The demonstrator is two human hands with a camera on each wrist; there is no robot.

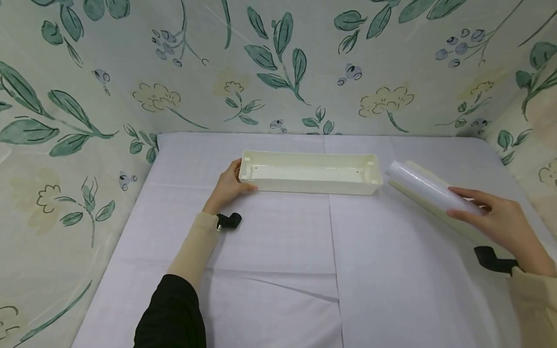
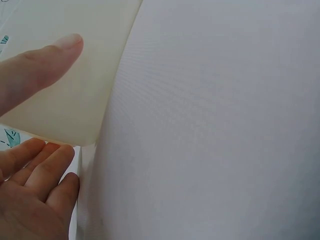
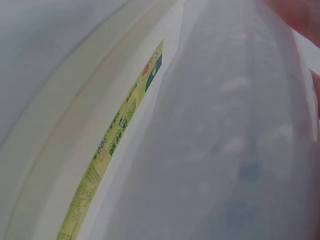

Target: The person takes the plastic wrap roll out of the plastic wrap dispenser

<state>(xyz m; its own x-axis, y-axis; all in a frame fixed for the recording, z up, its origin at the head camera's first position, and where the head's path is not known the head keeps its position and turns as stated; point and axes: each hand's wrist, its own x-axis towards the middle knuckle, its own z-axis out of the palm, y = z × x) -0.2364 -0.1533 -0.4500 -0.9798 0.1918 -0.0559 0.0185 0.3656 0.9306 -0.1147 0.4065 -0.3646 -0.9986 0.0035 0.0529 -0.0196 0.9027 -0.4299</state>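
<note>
A long cream plastic box (image 1: 311, 186), its hollow side facing up, lies across the far middle of the table. My left hand (image 1: 228, 186) grips its left end; in the left wrist view the thumb (image 2: 45, 67) lies along the long wall (image 2: 95, 90) and the fingertips are at the end edge. At the right, my right hand (image 1: 493, 217) holds a roll of clear plastic wrap (image 1: 428, 186) by its near end, fingers over the top and thumb on the near side. A second long cream piece (image 1: 463, 232) lies beneath the roll, mostly hidden by it.
A white cloth with fold creases covers the table (image 1: 270, 299). Flower-printed fabric (image 1: 261, 63) hangs behind and at both sides. In the right wrist view a yellow-green printed label (image 3: 110, 145) shows beside the roll. Black wrist mounts (image 1: 229, 221) sit at both cuffs.
</note>
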